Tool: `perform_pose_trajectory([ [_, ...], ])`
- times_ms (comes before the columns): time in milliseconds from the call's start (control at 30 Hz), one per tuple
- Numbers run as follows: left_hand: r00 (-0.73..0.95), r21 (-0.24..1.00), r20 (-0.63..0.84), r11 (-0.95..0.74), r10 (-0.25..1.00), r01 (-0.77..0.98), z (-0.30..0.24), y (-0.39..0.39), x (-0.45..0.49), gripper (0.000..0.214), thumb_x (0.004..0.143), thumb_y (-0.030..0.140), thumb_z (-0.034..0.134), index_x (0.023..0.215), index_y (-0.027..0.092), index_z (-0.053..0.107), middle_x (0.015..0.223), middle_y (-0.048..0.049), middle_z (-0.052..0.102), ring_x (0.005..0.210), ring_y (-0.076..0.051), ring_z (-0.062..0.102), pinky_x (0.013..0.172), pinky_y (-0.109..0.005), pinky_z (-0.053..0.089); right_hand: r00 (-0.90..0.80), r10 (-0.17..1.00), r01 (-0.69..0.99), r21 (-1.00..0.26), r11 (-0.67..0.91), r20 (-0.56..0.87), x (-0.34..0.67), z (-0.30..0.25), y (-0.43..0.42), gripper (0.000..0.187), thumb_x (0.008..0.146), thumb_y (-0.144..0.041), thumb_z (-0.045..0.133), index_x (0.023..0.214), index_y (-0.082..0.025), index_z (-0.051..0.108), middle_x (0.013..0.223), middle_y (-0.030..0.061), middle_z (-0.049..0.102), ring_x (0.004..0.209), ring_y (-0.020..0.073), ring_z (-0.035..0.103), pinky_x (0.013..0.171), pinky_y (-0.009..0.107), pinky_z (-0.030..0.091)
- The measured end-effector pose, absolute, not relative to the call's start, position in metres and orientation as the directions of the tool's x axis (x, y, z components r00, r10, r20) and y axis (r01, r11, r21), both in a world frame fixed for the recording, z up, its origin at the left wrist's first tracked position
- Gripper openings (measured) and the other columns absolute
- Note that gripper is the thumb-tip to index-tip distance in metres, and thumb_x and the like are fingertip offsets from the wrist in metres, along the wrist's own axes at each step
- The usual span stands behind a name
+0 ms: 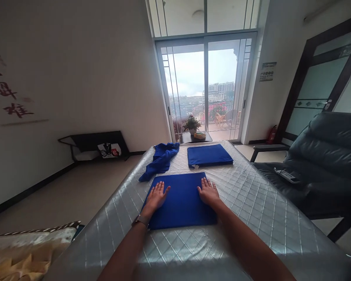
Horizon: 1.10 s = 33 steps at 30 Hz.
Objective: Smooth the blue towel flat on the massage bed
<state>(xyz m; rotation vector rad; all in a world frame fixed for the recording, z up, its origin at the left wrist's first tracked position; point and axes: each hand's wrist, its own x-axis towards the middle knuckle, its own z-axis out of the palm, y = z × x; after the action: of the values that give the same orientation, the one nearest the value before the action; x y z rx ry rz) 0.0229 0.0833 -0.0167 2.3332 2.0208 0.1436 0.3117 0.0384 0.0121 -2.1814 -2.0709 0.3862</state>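
Note:
In front of me a flat, neatly folded blue cloth (181, 203) lies on a silver quilted table cover (251, 203). My left hand (157, 196) rests flat on its left side, fingers stretched out. On its right edge, my right hand (208, 191) lies flat in the same way. Just beyond is a stack of folded blue cloth (210, 155), with a small white tag at its near left corner. A crumpled blue cloth (162, 160) sits at the far left of the table. Whether the folded cloth is a garment, I cannot tell.
A dark armchair (324, 164) with a small device on its seat stands at the right. Past the table's far edge, a small stand (187, 137) bears a potted plant (192, 124). A black bench (96, 146) is by the left wall.

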Motion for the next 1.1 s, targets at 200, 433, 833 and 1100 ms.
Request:
perform_pose_trajectory([
  [200,0.054,0.145,0.088,-0.066,0.995,0.987,-0.029,0.067,-0.022,0.082,0.101,0.062,0.013,0.154,0.002,0.028,0.162,-0.0212,0.022,0.151,-0.030,0.023,0.121,-0.048,0.023,0.038,0.996,0.973,-0.226,-0.056,-0.083,0.312,0.007,0.040,0.070,0.100,-0.046,0.015,0.160,-0.009,0.012,0.167,0.0047,0.007,0.153,0.0219,0.005,0.123,0.044,0.000],
  [433,0.067,0.184,0.125,-0.090,0.990,0.979,-0.027,0.060,-0.020,0.078,0.102,0.059,0.015,0.153,0.003,0.032,0.160,-0.0220,0.027,0.149,-0.030,0.027,0.120,-0.048,0.026,0.036,0.996,0.980,-0.194,-0.050,-0.075,0.315,0.003,0.044,0.070,0.101,-0.047,0.014,0.160,-0.010,0.012,0.167,0.0057,0.008,0.153,0.0211,0.004,0.122,0.042,0.001],
  [833,0.057,0.214,0.142,-0.087,0.988,0.973,-0.017,0.053,-0.016,0.075,0.102,0.056,0.020,0.152,0.002,0.035,0.158,-0.0230,0.032,0.148,-0.030,0.030,0.120,-0.048,0.027,0.015,0.996,0.984,-0.179,0.002,0.090,0.312,0.017,0.015,0.064,0.101,-0.037,0.020,0.157,-0.006,0.025,0.165,0.0098,0.017,0.153,0.0208,0.012,0.122,0.038,0.005],
  [1100,0.037,0.202,0.207,-0.080,0.978,0.976,-0.013,0.051,-0.016,0.075,0.102,0.056,0.019,0.150,0.000,0.038,0.156,-0.0239,0.037,0.147,-0.031,0.034,0.120,-0.050,0.027,0.025,0.999,0.977,-0.209,-0.030,-0.026,0.312,0.010,-0.008,0.068,0.102,-0.044,0.018,0.159,-0.007,0.018,0.166,0.0082,0.012,0.153,0.0218,0.010,0.123,0.040,0.006],
])
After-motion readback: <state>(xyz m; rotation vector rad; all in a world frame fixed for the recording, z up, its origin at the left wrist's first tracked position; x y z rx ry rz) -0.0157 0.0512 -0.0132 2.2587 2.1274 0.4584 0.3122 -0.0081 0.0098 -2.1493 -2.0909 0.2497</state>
